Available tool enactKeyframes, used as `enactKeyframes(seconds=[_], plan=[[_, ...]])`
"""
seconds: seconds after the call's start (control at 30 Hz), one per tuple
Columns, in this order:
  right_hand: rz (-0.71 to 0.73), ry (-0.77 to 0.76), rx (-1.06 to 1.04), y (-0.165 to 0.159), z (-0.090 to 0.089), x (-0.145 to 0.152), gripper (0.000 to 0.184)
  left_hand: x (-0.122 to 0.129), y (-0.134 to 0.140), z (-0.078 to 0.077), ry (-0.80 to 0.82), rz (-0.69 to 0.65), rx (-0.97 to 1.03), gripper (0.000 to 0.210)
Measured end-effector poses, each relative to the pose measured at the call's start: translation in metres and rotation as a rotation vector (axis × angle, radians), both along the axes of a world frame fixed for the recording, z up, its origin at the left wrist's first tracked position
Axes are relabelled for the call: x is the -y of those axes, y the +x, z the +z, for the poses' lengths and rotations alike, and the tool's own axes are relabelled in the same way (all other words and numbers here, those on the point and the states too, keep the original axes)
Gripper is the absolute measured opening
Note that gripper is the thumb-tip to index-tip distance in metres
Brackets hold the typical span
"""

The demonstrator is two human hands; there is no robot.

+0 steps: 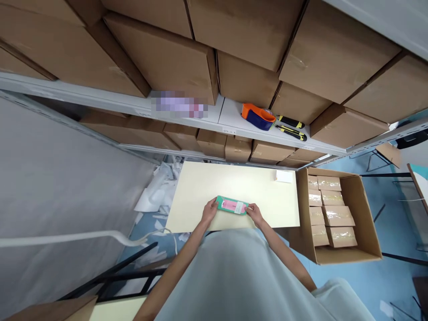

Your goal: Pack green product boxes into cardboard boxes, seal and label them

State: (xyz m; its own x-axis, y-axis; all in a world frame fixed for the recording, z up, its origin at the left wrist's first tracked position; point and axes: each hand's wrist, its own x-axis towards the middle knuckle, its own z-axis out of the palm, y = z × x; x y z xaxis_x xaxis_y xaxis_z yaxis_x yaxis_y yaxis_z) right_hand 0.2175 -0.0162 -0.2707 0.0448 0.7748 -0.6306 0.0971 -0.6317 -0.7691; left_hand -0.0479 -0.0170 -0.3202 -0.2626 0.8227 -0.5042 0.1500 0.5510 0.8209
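A flat, narrow green package [233,205] with a pink middle and a small white label is held level over the near part of the pale yellow table [200,183]. My left hand [210,210] pinches its left end. At the right end, my right hand [254,213] grips the package close to the label. Both hands have their fingers closed on it. What the pink part is, I cannot make out. A small white box [284,176] lies at the table's far right corner.
Right of the table stands a large open carton [369,223] holding several taped brown boxes [338,216]. Beyond the table, a shelf [230,107] carries cartons, an orange and blue tape dispenser [258,117] and yellow-black utility knives [291,127]. Paper scraps [155,187] litter the floor at left.
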Motion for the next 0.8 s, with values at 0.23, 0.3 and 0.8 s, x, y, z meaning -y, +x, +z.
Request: enactKeyframes(seconds=[0.23,0.3,0.8], plan=[[0.19,-0.013,0.283,0.011,0.004,-0.008,0.055,-0.002,0.005,0.0,-0.069,0.005,0.002,0.045],[0.287,0.028,0.366,0.01,0.011,-0.011,0.06,-0.002,0.005,0.003,-0.079,0.011,-0.008,0.045],[0.556,0.033,0.557,-0.023,0.04,-0.006,0.052,0.011,0.005,0.053,-0.183,0.066,0.121,0.088]])
